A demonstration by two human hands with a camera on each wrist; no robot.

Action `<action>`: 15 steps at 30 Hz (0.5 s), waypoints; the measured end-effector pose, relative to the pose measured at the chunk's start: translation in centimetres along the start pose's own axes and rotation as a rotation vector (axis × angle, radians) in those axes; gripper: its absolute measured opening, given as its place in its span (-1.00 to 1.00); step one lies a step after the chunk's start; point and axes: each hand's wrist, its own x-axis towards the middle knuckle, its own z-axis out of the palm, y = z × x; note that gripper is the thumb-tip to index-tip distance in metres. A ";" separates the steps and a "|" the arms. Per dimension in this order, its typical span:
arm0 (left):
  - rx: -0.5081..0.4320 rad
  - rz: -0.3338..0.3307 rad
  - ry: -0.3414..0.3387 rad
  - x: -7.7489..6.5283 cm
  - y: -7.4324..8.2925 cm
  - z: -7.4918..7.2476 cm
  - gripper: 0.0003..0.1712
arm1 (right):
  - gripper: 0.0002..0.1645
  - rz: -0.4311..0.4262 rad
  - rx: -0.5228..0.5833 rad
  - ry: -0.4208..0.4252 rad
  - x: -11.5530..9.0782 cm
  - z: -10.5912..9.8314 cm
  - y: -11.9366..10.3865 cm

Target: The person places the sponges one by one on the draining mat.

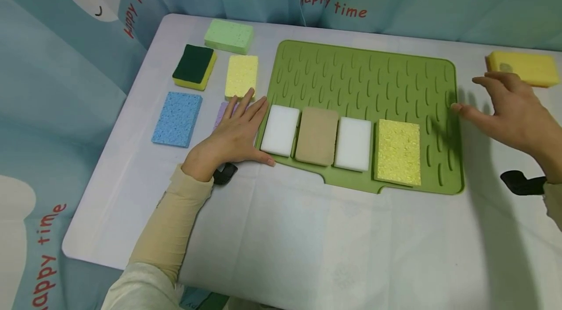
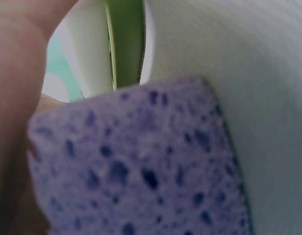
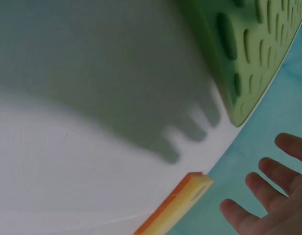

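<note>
On the left side of a pale table [image 1: 110,227], a blue sponge [image 1: 177,120] lay flat, with a dark-green-topped scouring sponge [image 1: 193,64] beyond it and a light green sponge [image 1: 229,37] farther back. Each rested on a broad face, probably to sit steady, with gaps that likely made each easy to take. Next came a purple sponge [image 2: 141,161], mostly hidden under the left hand [image 1: 234,138]; a pale yellow sponge [image 1: 241,75] lay by the fingertips. That hand's grip was wide, its fingers spread and its thumb at the near left corner of a green ridged mat [image 1: 360,78], a pose that seemed suited to steadying the mat. Whether the palm pressed on the purple sponge could not be told.

Along the mat's near side ran a white block [image 1: 279,130], a beige block [image 1: 317,136], a second white block [image 1: 353,144] and a speckled yellow sponge [image 1: 397,152], long sides facing across narrow gaps, apparently to keep them aligned yet separate. Right of the mat, the right hand [image 1: 518,114] hung above the table, its grip wide and holding nothing, thumb towards the mat's edge. Beyond its fingers lay a yellow block [image 1: 527,68] with an orange layer, well apart from the row.
</note>
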 end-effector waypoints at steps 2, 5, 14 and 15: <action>-0.001 0.002 0.004 0.0 0.0 0.1 0.60 | -0.07 0.031 -0.006 0.013 0.1 -0.1 0.3; 0.001 0.001 0.006 -0.1 -0.1 0.1 0.61 | -0.04 0.094 -0.018 0.022 0.3 -0.1 0.6; -0.001 0.001 0.004 -0.1 -0.1 0.1 0.60 | 0.03 0.275 -0.075 0.017 1.1 0.1 1.8; -0.003 0.002 0.004 -0.1 0.0 0.1 0.60 | 0.05 0.289 -0.086 0.015 1.2 0.0 1.9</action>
